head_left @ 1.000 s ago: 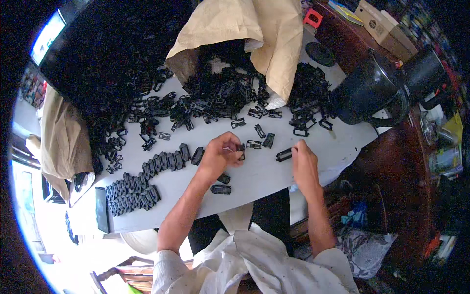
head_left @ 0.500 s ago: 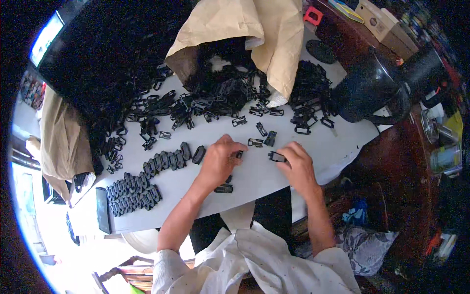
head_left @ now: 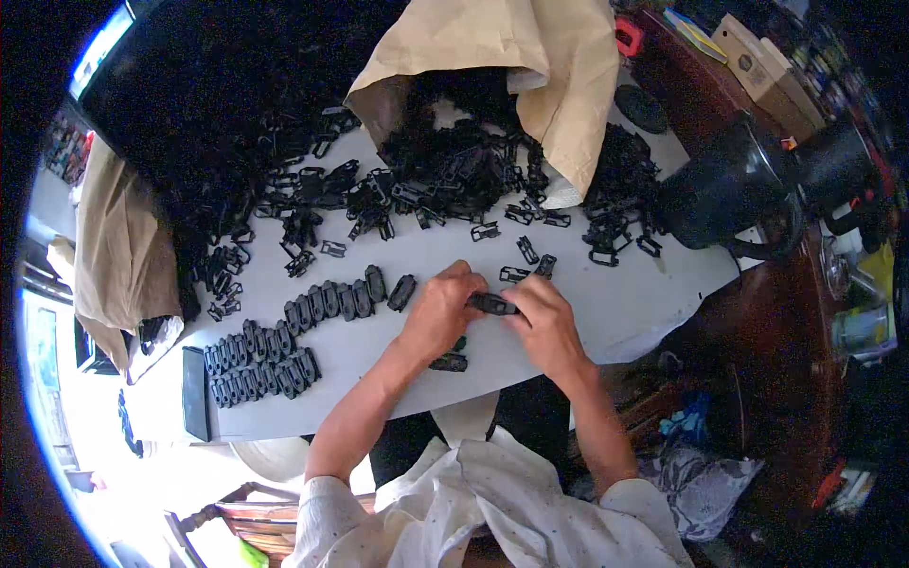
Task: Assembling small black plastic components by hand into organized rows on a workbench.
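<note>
A small black oblong plastic part (head_left: 493, 303) is pinched between my two hands above the white table (head_left: 606, 317). My left hand (head_left: 438, 310) closes on its left end, and my right hand (head_left: 546, 327) grips the right end. Just beyond my fingers lie a few loose black plastic frames (head_left: 526, 250). By my left wrist are one or two dark parts (head_left: 449, 363), partly hidden by the hand. To the left, filled-looking black parts (head_left: 331, 301) stand side by side in rows, with a single one (head_left: 401, 292) set a little apart.
A large heap of black frames (head_left: 445, 175) spills from a brown paper bag (head_left: 464, 43) at the back. Another paper bag (head_left: 128, 256) stands at the left. A flat dark box (head_left: 195, 393) sits at the table's left edge. A black container (head_left: 729, 185) is at the right.
My hands have come together; the right moved left with its black frame, meeting the piece in my left hand. The whole scene has shifted slightly right in view.
</note>
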{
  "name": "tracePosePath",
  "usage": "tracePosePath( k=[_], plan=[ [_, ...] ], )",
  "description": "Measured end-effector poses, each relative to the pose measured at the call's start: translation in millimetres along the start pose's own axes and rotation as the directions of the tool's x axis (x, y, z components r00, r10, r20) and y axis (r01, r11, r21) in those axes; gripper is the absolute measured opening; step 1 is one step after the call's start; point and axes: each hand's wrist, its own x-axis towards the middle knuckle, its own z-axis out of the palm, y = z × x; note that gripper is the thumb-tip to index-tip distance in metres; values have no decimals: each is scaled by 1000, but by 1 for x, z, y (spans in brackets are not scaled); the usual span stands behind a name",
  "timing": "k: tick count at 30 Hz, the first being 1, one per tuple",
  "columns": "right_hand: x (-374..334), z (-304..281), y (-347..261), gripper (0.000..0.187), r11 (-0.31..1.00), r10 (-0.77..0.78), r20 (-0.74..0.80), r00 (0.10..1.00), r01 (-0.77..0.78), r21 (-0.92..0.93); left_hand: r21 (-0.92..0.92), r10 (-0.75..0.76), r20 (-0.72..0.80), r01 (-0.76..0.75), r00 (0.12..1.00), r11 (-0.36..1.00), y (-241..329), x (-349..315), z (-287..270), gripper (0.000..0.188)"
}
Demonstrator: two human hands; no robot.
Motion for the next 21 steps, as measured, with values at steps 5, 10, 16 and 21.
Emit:
tracePosePath(
  k=[5, 10, 16, 21],
  plan=[
    [3, 5, 2, 35, 997, -23, 48, 999, 26, -78, -49, 61, -25, -63, 998, 997, -3, 2, 3, 31],
    [5, 13, 7, 32, 989, -54, 92, 994, 66, -131, -13, 66, -2, -66, 998, 998, -1, 0, -1, 35],
    [5, 14, -3, 31, 980, 23, 119, 993, 1, -197, 62, -144, -284, 168, 948, 984, 40, -38, -43, 26],
    [11, 16, -25, 29, 991, 41, 186, 982, -16, -133, -131, -255, -191, 233, 948, 964, 58, -118, -19, 18]
  ],
)
